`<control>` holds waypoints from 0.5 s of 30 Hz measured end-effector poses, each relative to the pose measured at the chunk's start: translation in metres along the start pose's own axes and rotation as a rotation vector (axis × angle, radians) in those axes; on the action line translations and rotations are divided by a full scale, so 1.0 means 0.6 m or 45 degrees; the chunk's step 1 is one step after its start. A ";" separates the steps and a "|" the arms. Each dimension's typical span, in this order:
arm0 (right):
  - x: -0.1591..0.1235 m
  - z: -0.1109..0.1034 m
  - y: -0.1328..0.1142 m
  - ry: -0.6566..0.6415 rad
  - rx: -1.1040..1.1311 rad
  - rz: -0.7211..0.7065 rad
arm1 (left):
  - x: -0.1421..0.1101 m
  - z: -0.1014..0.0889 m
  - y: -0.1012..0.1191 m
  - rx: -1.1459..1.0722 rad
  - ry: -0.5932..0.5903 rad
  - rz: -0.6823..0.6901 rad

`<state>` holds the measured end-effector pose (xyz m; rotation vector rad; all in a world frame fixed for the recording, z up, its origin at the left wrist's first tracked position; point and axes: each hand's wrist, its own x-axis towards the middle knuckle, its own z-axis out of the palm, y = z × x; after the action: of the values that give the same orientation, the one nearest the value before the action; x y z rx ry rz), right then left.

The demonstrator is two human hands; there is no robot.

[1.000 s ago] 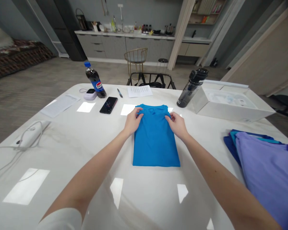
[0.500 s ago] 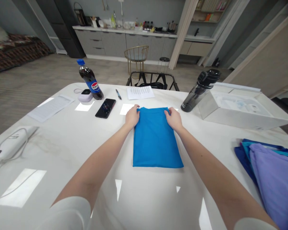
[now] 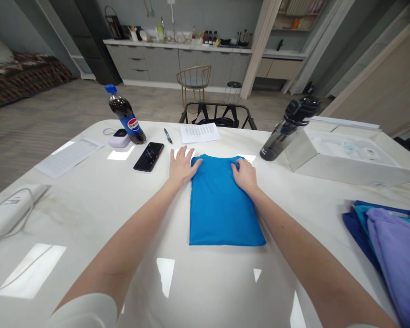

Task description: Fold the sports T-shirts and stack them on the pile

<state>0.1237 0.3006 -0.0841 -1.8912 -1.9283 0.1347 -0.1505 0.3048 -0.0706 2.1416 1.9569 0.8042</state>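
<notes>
A blue T-shirt (image 3: 223,209), folded into a rectangle, lies flat on the white table with its neckline at the far end. My left hand (image 3: 183,167) rests at its upper left corner, fingers spread on the tabletop and thumb touching the cloth's edge. On the upper right part of the cloth lies my right hand (image 3: 245,174), thumb apart from loosely bent fingers. Nothing appears gripped in either hand. The right fingertips lie near the shoulder edge.
Left of the shirt are a phone (image 3: 149,156), a pen (image 3: 167,135), a cola bottle (image 3: 126,116) and a paper sheet (image 3: 69,157). To the right stand a dark water bottle (image 3: 287,130) and a white box (image 3: 355,168). Folded clothes (image 3: 396,246) lie at the near right.
My left hand has let go of the shirt's edge and spread its fingers. My right hand has loosened and moved slightly onto the cloth. The shirt now lies flat.
</notes>
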 end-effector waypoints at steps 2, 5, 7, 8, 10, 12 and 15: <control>0.003 -0.006 0.004 0.035 0.004 0.085 | -0.001 0.011 0.019 -0.064 -0.046 -0.080; 0.011 -0.012 0.008 0.055 -0.027 0.194 | 0.005 0.025 0.030 -0.065 -0.086 -0.120; 0.018 -0.010 0.008 0.048 -0.061 0.210 | 0.012 0.033 0.031 -0.015 -0.124 -0.064; 0.021 -0.008 0.008 0.055 -0.078 0.212 | 0.014 0.037 0.031 0.018 -0.149 -0.042; 0.025 -0.001 0.006 0.087 -0.101 0.210 | 0.016 0.045 0.033 0.091 -0.183 -0.017; 0.028 0.004 0.006 0.108 -0.102 0.202 | 0.016 0.050 0.038 0.165 -0.169 -0.002; 0.031 0.004 0.011 0.056 -0.091 0.199 | 0.014 0.048 0.048 0.217 -0.114 -0.040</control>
<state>0.1294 0.3198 -0.0844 -2.0737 -1.7775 0.0715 -0.1116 0.3161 -0.0802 2.1900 2.0750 0.5448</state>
